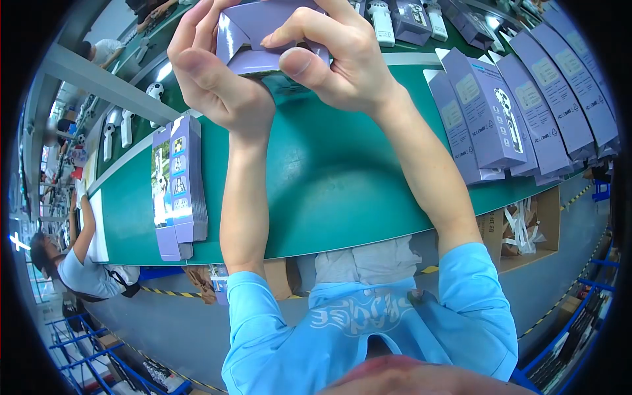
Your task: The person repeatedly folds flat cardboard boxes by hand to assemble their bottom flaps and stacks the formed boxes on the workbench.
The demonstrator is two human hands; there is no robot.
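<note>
At the top of the head view, a purple cardboard box (253, 61) is held up above the green table, its folded end flaps facing me. My left hand (220, 82) is closed round the box's left side, with the thumb near its lower corner. My right hand (352, 62) grips the right side; its index finger presses at the end flaps and its thumb lies by the lower edge. The far part of the box is cut off by the frame.
A stack of flattened purple boxes (181, 191) lies on the green table (329, 197) at left. Several purple boxes (490, 112) lean in a row at right. White devices (382, 23) sit on the line beyond. Below right is an open carton (523, 230). A co-worker (82, 263) is at left.
</note>
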